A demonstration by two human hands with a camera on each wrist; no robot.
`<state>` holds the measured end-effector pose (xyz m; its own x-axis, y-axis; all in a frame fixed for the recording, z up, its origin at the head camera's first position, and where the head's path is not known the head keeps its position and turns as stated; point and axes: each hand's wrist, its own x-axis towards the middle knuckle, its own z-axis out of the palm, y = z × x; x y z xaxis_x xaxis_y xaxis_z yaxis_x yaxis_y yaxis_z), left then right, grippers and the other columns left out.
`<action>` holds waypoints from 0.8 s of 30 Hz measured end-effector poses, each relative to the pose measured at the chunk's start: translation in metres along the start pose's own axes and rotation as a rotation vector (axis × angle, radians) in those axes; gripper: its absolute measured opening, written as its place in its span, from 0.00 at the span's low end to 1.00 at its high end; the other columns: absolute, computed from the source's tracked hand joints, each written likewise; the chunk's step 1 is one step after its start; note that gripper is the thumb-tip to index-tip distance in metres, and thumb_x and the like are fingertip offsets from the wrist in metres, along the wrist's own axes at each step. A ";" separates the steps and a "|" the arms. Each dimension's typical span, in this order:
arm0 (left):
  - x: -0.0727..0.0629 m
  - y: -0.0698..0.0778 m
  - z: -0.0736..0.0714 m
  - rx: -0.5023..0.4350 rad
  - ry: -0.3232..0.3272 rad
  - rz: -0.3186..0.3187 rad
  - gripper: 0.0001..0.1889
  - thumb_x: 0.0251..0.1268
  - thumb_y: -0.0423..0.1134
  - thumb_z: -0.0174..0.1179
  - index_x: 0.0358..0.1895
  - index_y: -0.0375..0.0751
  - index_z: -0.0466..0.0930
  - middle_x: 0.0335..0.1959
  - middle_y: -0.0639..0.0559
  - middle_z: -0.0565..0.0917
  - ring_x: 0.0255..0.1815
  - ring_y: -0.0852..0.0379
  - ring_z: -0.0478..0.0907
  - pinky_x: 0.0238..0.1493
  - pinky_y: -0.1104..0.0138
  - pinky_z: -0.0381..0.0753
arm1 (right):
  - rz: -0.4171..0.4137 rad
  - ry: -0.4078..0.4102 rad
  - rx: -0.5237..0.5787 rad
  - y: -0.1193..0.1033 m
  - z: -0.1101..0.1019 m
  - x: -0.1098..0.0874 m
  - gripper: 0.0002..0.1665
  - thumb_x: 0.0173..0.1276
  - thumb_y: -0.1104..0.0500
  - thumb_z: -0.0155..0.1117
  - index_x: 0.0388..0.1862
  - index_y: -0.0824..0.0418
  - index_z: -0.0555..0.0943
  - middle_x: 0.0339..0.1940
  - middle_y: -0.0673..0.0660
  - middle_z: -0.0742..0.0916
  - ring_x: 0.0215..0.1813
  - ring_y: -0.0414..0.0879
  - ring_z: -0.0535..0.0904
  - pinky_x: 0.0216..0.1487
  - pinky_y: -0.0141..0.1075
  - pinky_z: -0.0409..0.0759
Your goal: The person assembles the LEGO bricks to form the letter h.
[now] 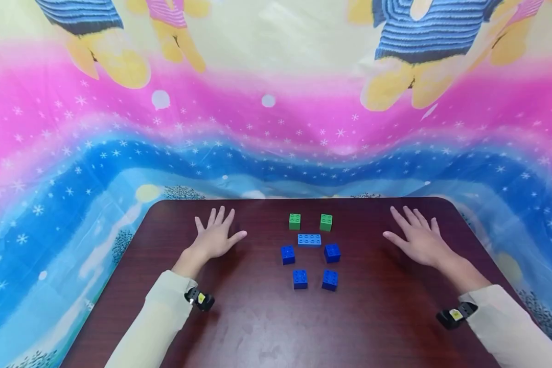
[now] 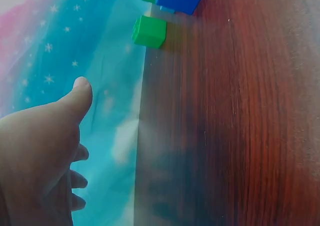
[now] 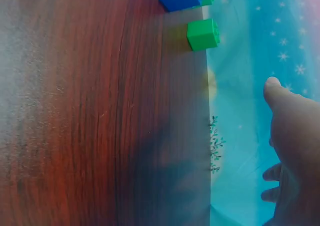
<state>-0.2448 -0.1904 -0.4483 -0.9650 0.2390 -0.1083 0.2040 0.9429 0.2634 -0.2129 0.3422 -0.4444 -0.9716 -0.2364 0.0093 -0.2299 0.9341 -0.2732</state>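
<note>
Bricks lie between, and apart from, the left hand and right hand, both spread and holding nothing. Probably light, stiff and smooth, they should suit a pinch across opposite sides.

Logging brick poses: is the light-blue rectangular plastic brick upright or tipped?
Upright: the light-blue rectangular plastic brick lies flat on the reddish-brown table, studs facing up in the head view.
</note>
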 end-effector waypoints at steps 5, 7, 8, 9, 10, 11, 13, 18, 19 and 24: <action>-0.012 0.005 -0.004 -0.008 0.024 0.051 0.46 0.74 0.66 0.49 0.82 0.39 0.49 0.82 0.33 0.47 0.82 0.33 0.38 0.71 0.28 0.30 | -0.047 0.023 0.009 -0.006 -0.002 -0.011 0.49 0.77 0.35 0.53 0.85 0.56 0.49 0.78 0.77 0.58 0.77 0.76 0.52 0.69 0.75 0.45; -0.018 0.006 -0.006 -0.021 0.033 0.078 0.44 0.75 0.65 0.51 0.81 0.38 0.52 0.82 0.33 0.49 0.82 0.33 0.41 0.73 0.30 0.35 | -0.064 0.030 0.022 -0.007 -0.002 -0.016 0.49 0.77 0.36 0.56 0.84 0.57 0.51 0.78 0.77 0.61 0.76 0.76 0.55 0.69 0.73 0.51; -0.022 0.007 -0.006 -0.032 0.036 0.093 0.44 0.75 0.63 0.52 0.81 0.38 0.53 0.81 0.33 0.51 0.82 0.33 0.43 0.73 0.30 0.38 | -0.073 0.033 0.032 -0.008 -0.001 -0.019 0.48 0.77 0.37 0.57 0.84 0.58 0.52 0.77 0.76 0.62 0.75 0.76 0.56 0.68 0.73 0.54; -0.025 0.008 -0.007 -0.042 0.040 0.110 0.43 0.75 0.62 0.53 0.80 0.37 0.54 0.81 0.33 0.52 0.81 0.34 0.45 0.74 0.31 0.41 | -0.080 0.034 0.043 -0.009 -0.001 -0.022 0.48 0.76 0.38 0.58 0.83 0.59 0.54 0.77 0.76 0.63 0.75 0.75 0.58 0.68 0.72 0.57; -0.028 0.008 -0.007 -0.052 0.043 0.125 0.42 0.75 0.62 0.54 0.80 0.37 0.56 0.81 0.33 0.54 0.81 0.34 0.47 0.74 0.32 0.43 | -0.086 0.034 0.059 -0.010 -0.001 -0.025 0.47 0.76 0.38 0.58 0.83 0.60 0.55 0.76 0.76 0.64 0.74 0.75 0.59 0.67 0.72 0.58; -0.032 0.009 -0.007 -0.066 0.046 0.143 0.42 0.74 0.61 0.55 0.79 0.37 0.57 0.80 0.33 0.55 0.81 0.34 0.49 0.74 0.33 0.46 | -0.092 0.035 0.075 -0.012 -0.001 -0.027 0.46 0.76 0.39 0.59 0.82 0.62 0.58 0.76 0.75 0.66 0.74 0.74 0.60 0.66 0.72 0.60; -0.038 0.011 -0.006 -0.083 0.049 0.178 0.41 0.74 0.60 0.56 0.79 0.37 0.59 0.80 0.34 0.57 0.80 0.35 0.51 0.75 0.35 0.50 | -0.101 0.036 0.110 -0.015 0.000 -0.032 0.44 0.76 0.41 0.60 0.79 0.64 0.62 0.74 0.74 0.68 0.73 0.73 0.61 0.66 0.71 0.61; -0.053 0.016 0.000 -0.130 0.034 0.248 0.38 0.74 0.58 0.58 0.77 0.37 0.64 0.78 0.34 0.62 0.79 0.36 0.54 0.74 0.37 0.56 | -0.122 0.038 0.206 -0.027 0.005 -0.041 0.35 0.77 0.44 0.61 0.73 0.66 0.71 0.70 0.70 0.75 0.72 0.70 0.67 0.66 0.68 0.65; -0.056 0.018 0.001 -0.150 0.027 0.259 0.38 0.74 0.57 0.59 0.76 0.37 0.64 0.77 0.35 0.63 0.79 0.36 0.56 0.73 0.38 0.57 | -0.126 0.035 0.225 -0.030 0.007 -0.042 0.34 0.77 0.45 0.61 0.72 0.65 0.73 0.69 0.69 0.76 0.71 0.69 0.68 0.65 0.68 0.66; -0.066 0.029 0.009 -0.258 -0.012 0.313 0.33 0.74 0.55 0.60 0.74 0.38 0.69 0.73 0.41 0.71 0.75 0.43 0.65 0.72 0.45 0.65 | -0.139 0.007 0.314 -0.043 0.019 -0.048 0.30 0.76 0.46 0.62 0.70 0.61 0.75 0.66 0.63 0.81 0.68 0.64 0.74 0.63 0.64 0.72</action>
<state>-0.1736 -0.1767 -0.4416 -0.8606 0.5092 0.0047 0.4380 0.7355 0.5169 -0.1555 0.3083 -0.4515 -0.9326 -0.3534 0.0733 -0.3331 0.7647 -0.5516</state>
